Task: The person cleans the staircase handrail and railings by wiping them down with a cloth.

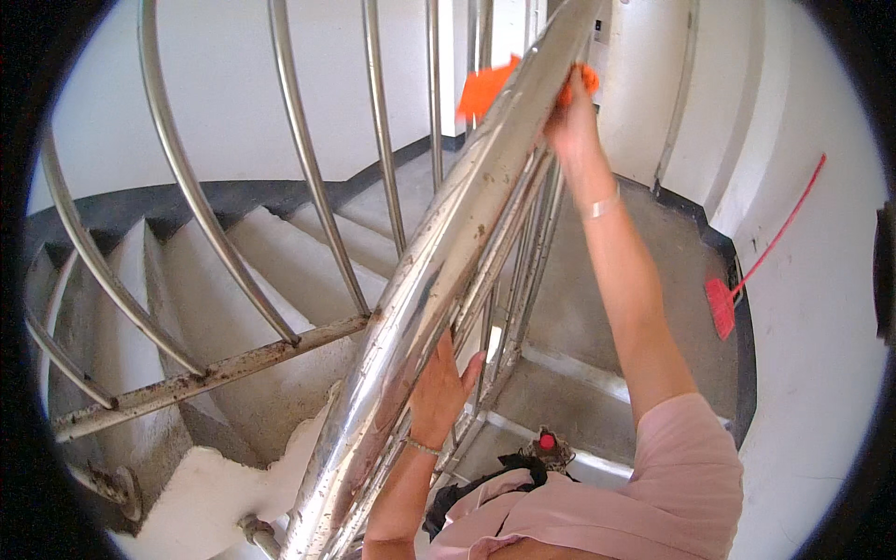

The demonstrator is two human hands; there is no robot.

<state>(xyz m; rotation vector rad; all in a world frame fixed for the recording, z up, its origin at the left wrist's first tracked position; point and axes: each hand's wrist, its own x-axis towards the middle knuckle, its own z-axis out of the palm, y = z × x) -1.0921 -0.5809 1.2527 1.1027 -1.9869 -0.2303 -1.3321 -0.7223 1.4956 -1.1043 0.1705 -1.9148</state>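
A shiny metal handrail (448,245) with brownish spots runs diagonally up through the view. Near its upper end my right hand (575,129) grips an orange cloth (488,89), part of which sticks out on the rail's left side; the wrist wears a light band. Lower down, my left hand (442,385) is at the right side of the railing, thumb apart, its fingertips partly hidden behind the handrail. Whether it grips a bar there cannot be told. A bracelet circles that wrist.
Metal balusters (304,154) stand on a rust-spotted lower rail (238,371) at left, with concrete stairs (273,245) beyond. A red broom (721,308) leans at the right wall above the landing (581,280). A red-topped object (547,441) sits on a step below.
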